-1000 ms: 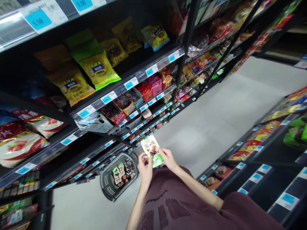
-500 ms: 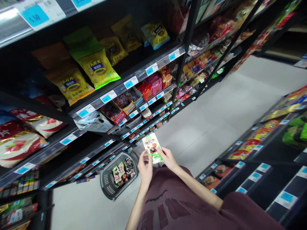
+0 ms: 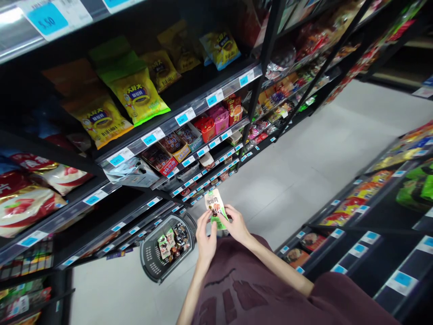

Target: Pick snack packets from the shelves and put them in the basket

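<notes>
A small cream-and-green snack packet (image 3: 214, 203) with dark lettering is held in front of my body. My left hand (image 3: 205, 232) grips its left edge, thumb and fingers on the lower part. From the other side my right hand (image 3: 237, 223) has its thumb and fingers on the packet's right edge. Below and to the left, a grey shopping basket (image 3: 150, 257) stands on the floor. Inside it lie similar green-and-white packets (image 3: 164, 246) and several dark-wrapped snacks (image 3: 182, 235).
Shelves with yellow snack bags (image 3: 138, 97), small candy boxes (image 3: 158, 160) and price tags run along the left. Another low shelf (image 3: 341, 243) with packaged goods lines the right. Grey tiled floor (image 3: 280, 176) stretches between them.
The snack packet has tilted and shifted slightly right and down between my hands, and my fingers have moved a little on it. Basket and shelves look the same.
</notes>
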